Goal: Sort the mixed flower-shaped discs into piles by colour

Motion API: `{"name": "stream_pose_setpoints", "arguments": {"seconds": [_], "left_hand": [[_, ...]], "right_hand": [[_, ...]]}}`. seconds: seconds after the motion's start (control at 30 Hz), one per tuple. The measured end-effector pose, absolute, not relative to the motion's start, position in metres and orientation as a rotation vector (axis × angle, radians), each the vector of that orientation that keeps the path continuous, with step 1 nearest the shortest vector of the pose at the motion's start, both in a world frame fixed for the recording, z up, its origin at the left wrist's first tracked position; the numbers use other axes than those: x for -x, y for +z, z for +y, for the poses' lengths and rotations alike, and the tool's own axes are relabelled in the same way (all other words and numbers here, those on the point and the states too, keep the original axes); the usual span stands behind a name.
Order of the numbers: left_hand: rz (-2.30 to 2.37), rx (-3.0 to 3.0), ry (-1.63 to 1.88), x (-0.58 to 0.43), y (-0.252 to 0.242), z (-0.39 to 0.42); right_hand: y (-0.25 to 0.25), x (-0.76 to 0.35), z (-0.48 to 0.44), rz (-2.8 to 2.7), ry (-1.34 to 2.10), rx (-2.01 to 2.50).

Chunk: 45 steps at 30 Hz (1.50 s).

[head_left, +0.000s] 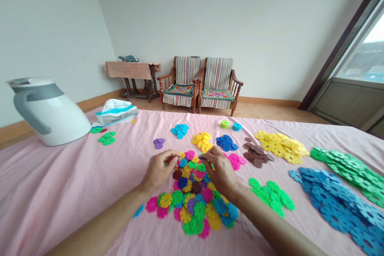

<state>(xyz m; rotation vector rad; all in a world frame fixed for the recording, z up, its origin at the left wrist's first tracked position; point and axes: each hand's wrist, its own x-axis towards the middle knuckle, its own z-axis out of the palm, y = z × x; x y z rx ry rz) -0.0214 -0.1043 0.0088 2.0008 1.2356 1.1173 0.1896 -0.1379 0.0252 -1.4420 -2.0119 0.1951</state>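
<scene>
- The mixed heap of multicoloured, flower-shaped plastic discs (196, 187) lies on the bench (75, 192), spread with wrinkled pink cloth, between the person's 2 forearms; directions below run from this heap, with 12 o'clock pointing away from the person;
- the left hand (158, 170) is at the heap's 11 o'clock edge; its thumb and forefinger are bent close together; I cannot tell whether these fingers grasp a disc;
- the right hand (222, 171) is at the heap's 1 o'clock edge; its fingers curl down towards the discs, partly hidden by the back of the hand; I cannot tell what, if anything, they grasp;
- at 12 o'clock sits a small bright-yellow disc pile (202, 142); at 1 o'clock, a dark-blue disc pile (227, 143); at 2 o'clock, a pink disc pile (237, 161), a brown disc pile (256, 155) and a broad yellow disc pile (280, 146);
- at 3 o'clock lie a bright-green disc pile (272, 197) and, farther out, a large blue disc pile (336, 202);
- at 11 o'clock is a small purple disc cluster (159, 143); at 8 o'clock, a light-blue plastic piece (138, 211) beside the left forearm;
- at 10 o'clock stands a white jug with a grey handle (64, 116).
</scene>
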Motion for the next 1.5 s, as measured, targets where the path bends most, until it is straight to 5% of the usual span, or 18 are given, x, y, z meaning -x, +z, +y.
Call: {"name": "stream_pose_setpoints", "arguments": {"seconds": [0.43,0.9,1.5], "left_hand": [[1.238,-1.95,1.132,0.019,0.014,-0.106],[1.23,-1.953,1.113,0.02,0.012,-0.105],[1.222,-1.918,1.103,0.02,0.011,-0.106]], "right_hand": [[0.007,-0.286,-0.089,-1.362,0.252,1.803],[0.04,-0.158,-0.165,-2.317,0.413,1.232],[0.033,-0.15,-0.167,-2.383,0.34,1.251]]}}
